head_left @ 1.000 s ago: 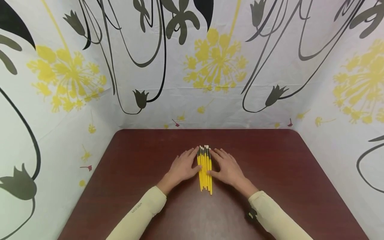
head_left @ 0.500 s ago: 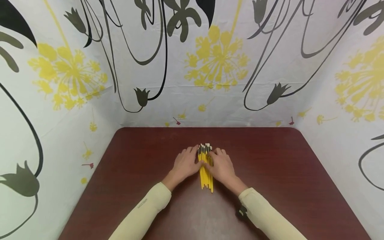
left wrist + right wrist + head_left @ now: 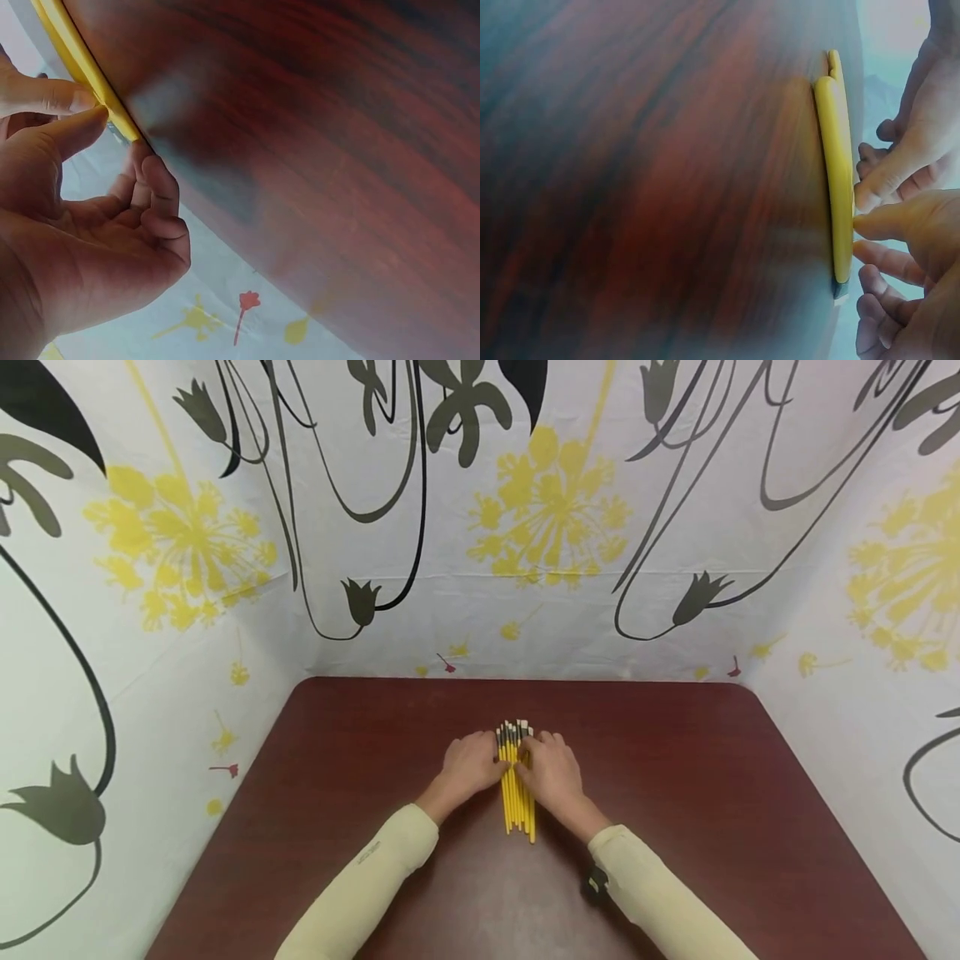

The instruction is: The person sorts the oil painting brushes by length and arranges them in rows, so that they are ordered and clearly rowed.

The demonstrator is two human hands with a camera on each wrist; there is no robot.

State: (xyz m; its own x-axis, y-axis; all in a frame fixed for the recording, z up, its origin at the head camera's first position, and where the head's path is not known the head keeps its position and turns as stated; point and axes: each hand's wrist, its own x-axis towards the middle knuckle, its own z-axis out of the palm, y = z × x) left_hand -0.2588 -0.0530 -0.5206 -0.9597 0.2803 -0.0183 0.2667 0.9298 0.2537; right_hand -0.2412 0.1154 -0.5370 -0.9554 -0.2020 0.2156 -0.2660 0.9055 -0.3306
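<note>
Several paintbrushes [image 3: 519, 802] with yellow handles, black ferrules and white tips lie side by side in a narrow bunch on the table, tips toward the back. My left hand [image 3: 470, 764] holds the bunch's left side, its thumb on top of the handles and its other fingers curled at the edge. From the right, my right hand [image 3: 553, 772] pinches the upper handles between thumb and forefinger. Both thumbs nearly meet over the brushes. In the left wrist view the fingertips of the left hand [image 3: 90, 225] touch the outermost yellow handle [image 3: 82, 60].
The dark red-brown table [image 3: 337, 735] has rounded far corners. White cloth [image 3: 420, 543] printed with yellow, grey and black flowers hangs behind it and along both sides. A dark band [image 3: 595, 883] sits at the right forearm, under a cream sleeve [image 3: 652, 885].
My right hand has moved left over the bunch, its thumb and forefinger closing in on the handles. The left hand's fingers have curled in more. The brushes have stayed almost in place.
</note>
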